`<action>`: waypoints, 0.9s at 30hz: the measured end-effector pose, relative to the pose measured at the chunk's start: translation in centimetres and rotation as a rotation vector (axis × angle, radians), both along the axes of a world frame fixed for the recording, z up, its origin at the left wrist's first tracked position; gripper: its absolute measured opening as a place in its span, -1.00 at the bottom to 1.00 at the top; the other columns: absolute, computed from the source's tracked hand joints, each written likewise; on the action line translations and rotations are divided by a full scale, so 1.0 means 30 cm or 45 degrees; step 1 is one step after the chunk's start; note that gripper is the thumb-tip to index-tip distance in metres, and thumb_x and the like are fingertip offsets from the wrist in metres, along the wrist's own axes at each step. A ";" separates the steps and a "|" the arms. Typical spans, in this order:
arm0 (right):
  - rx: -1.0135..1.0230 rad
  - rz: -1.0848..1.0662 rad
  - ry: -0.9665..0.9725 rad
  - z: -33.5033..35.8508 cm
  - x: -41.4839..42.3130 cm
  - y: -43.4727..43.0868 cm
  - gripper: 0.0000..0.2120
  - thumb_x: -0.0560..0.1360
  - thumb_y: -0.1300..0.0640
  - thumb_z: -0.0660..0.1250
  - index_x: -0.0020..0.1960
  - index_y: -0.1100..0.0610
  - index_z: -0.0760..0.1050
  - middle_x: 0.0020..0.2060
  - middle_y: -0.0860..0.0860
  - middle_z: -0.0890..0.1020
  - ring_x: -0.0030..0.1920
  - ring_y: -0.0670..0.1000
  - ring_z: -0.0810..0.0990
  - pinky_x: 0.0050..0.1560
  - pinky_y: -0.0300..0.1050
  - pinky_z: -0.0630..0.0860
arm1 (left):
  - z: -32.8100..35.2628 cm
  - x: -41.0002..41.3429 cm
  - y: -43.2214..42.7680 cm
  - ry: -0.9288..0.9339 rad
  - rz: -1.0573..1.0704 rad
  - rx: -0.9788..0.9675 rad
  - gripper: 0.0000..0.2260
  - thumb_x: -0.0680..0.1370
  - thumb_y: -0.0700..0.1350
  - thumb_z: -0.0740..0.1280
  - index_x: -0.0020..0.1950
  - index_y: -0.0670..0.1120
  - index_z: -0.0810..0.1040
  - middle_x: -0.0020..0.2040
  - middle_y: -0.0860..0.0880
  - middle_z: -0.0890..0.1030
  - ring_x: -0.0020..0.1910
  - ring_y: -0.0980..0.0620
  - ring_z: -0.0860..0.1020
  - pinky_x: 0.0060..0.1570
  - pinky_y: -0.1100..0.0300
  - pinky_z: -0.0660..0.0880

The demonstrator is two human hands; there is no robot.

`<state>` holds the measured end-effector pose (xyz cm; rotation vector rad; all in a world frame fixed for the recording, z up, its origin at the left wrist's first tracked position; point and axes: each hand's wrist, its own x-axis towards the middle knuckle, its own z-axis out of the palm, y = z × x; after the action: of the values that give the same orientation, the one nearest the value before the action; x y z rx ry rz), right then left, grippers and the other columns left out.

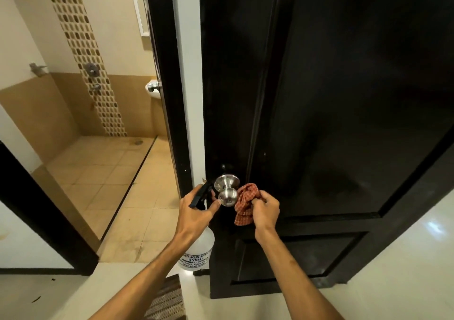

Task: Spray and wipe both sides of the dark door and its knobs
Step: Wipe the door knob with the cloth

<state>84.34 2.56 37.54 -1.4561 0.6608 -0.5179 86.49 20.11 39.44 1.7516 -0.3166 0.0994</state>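
Door: dark door (344, 98) fills the right of the view, glossy black, panelled, with a raised vertical moulding left of centre; a pale vertical strip runs along its left side

Bathroom floor: beige tiled floor (103, 172) seen through the opening on the left, with a dark channel line along its right side

Door frame: black frame (162, 74) stands between the bathroom and the pale strip

Mosaic strip: band of brown and cream mosaic tiles (81, 49) runs down the far bathroom wall to the floor

Spray bottle: translucent white spray bottle (200, 246) with a black trigger head and a printed label, hanging upright just left of the door's lower panel, below the knob

Mat: woven mat (167, 300) on the pale floor at the bottom edge, partly behind the left forearm

Left hand: left hand (196, 211) wrapped round the bottle's black trigger head, thumb extended toward the knob; nozzle close to the knob's left side

Right hand: right hand (266, 209) curled round the bunched cloth, just right of the knob

Cloth: red checked cloth (245, 200), crumpled, lying against the door face just beside the knob's right side; contact with the knob cannot be confirmed

Knob: round brushed-metal knob (227, 193) on a circular rose, low on the door's left stile, between the two hands

Basin: white basin (152, 87), partly hidden by the frame

Shower valve: metal valve (91, 69) mounted on the mosaic strip
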 end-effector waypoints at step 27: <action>-0.418 0.117 -0.317 0.162 0.020 0.020 -0.65 0.51 0.48 0.27 0.07 0.14 0.69 0.03 0.00 0.55 0.09 -0.10 0.60 0.10 -0.34 0.53 | -0.001 -0.044 0.003 0.057 0.084 0.070 -0.85 0.52 -0.24 0.52 -0.06 -0.05 0.59 -0.23 -0.05 0.63 -0.49 0.05 0.52 -0.48 0.13 0.53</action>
<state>84.93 3.15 42.40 -1.6842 0.3183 -0.7470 85.17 20.19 39.41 1.8168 -0.2313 0.0998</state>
